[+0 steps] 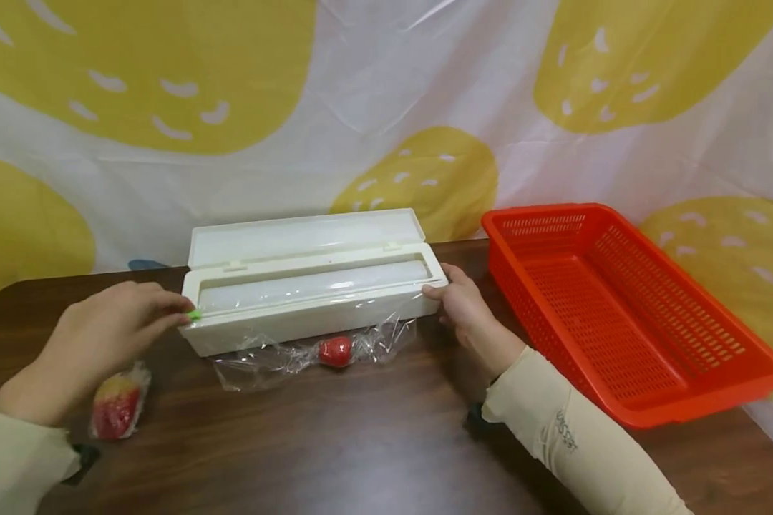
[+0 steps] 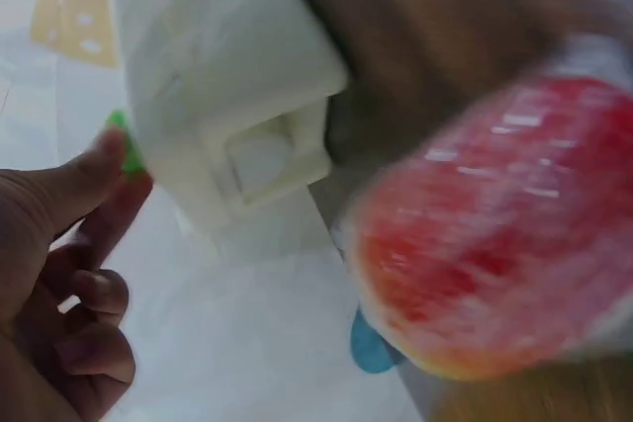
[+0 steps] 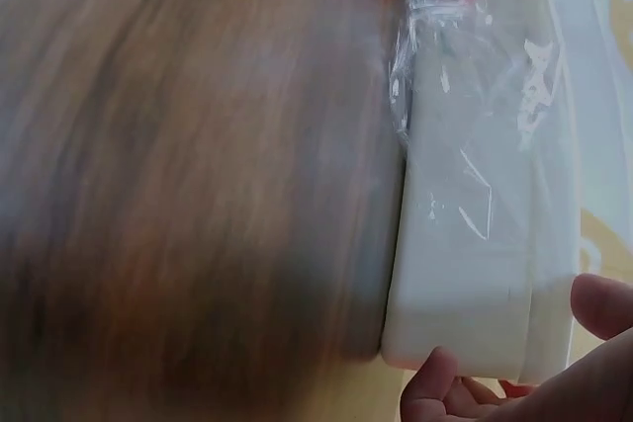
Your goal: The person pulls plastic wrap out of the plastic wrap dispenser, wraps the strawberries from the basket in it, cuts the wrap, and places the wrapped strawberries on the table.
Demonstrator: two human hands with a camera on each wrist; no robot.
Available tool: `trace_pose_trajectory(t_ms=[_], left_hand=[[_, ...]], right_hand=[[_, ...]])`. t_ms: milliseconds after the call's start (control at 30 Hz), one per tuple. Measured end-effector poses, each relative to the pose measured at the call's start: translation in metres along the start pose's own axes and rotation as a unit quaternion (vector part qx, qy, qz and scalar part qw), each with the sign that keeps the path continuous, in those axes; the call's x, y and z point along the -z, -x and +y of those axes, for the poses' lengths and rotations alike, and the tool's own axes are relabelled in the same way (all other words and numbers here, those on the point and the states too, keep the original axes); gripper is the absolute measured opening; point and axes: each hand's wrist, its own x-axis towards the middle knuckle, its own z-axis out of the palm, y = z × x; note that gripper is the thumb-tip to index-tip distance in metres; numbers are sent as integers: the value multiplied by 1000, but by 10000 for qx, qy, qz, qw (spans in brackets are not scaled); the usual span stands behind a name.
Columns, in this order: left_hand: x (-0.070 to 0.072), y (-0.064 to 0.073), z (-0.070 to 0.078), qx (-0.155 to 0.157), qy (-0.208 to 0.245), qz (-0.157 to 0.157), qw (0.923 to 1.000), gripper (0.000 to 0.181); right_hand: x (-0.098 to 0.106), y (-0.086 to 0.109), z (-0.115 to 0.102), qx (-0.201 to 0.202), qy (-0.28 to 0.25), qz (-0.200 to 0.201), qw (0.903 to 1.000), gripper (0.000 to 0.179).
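A white plastic-wrap dispenser (image 1: 315, 320) stands on the table with its lid (image 1: 305, 236) raised and a roll of film (image 1: 315, 284) inside. At its left end my left hand (image 1: 112, 325) pinches a small green slider (image 1: 195, 315) between thumb and forefinger, the other fingers curled beneath it. My right hand (image 1: 467, 307) grips the opposite end, thumb on the top edge and fingers around the side. Clear cling film (image 1: 251, 363) hangs over the dispenser's front, gathered around a small red fruit (image 1: 335, 351), whose kind I cannot tell, on the table.
A film-wrapped red and yellow fruit (image 1: 116, 408) lies near my left wrist; it looms close in the left wrist view. To the right stands a red perforated basket (image 1: 509, 261). A patterned cloth (image 1: 386, 86) hangs behind the brown table (image 1: 373, 443).
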Motion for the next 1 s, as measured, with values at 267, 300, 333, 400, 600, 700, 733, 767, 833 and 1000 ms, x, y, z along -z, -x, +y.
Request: trace_pose_trajectory(t_ms=[267,300,333,400,600,700,733,767,833,1000], left_hand=[[-11,0,53,-642,-150,1260,9898,22],[-15,-1,67,-830,-136,1353,9872,25],[-21,-3,80,-1021,-123,1362,9853,29],[-33,-7,104,-1327,-20,1069,9854,33],[-69,-26,135,-1400,218,110,9898,44],[-76,-30,134,-1261,290,-37,9916,40],[-77,-30,134,-1216,309,-70,9921,38],[-77,-29,133,-1159,356,-134,9925,37],[-77,-27,133,-1142,463,-247,9921,34],[-76,-13,137,-1300,747,-501,9874,33]], right_hand=[[2,4,10,-156,-127,69,9998,55],[2,5,11,-180,-155,57,9997,55],[3,5,11,-204,-240,14,9995,55],[4,4,12,-275,-503,-72,9983,55],[6,8,10,-668,-1664,-248,9835,56],[5,15,7,-576,-1777,-122,9823,65],[4,18,6,-471,-1714,-23,9841,69],[3,21,6,-313,-1606,89,9865,71],[1,31,5,144,-1293,323,9910,73],[-7,72,12,2177,1062,555,9686,68]])
